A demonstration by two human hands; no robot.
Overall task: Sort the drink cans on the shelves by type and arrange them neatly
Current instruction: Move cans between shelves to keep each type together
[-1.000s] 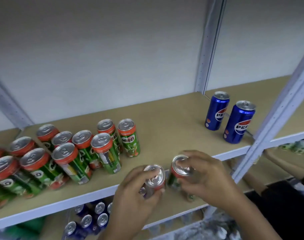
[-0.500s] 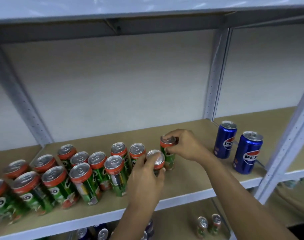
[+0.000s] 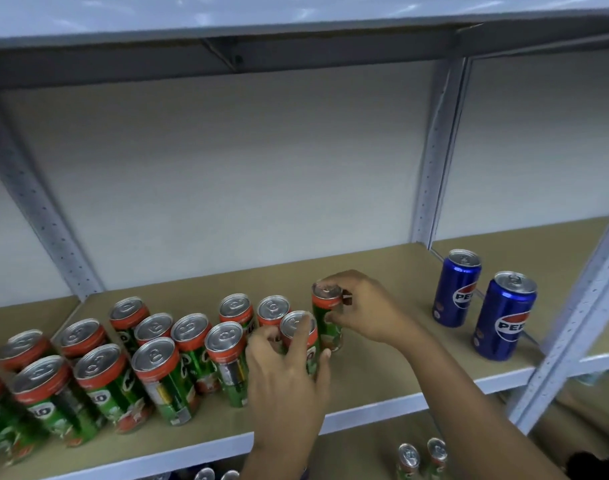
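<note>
on the middle shelf (image 3: 382, 268), a tan board in a grey metal rack, a crowd of green cans (image 3: 98, 372) with red rims stands upright in loose rows across the left half. at the right end of that group, the left hand (image 3: 285, 379) reaches up from below, its fingers (image 3: 301, 336) curled around a front can (image 3: 298, 332) that stands on the board just beside its neighbours. just behind and to the right, the right hand (image 3: 369, 310) grasps a rear can (image 3: 325, 320), thumb and fingers pinching it near the red rim; this can also stands upright on the shelf, touching or nearly touching the front can. well apart to the right, two blue cans (image 3: 457, 289) stand near each other beside a rack post (image 3: 570, 323). on the lower shelf (image 3: 362, 455), two more can tops (image 3: 408, 455) show, and others peek out at the bottom edge.
</note>
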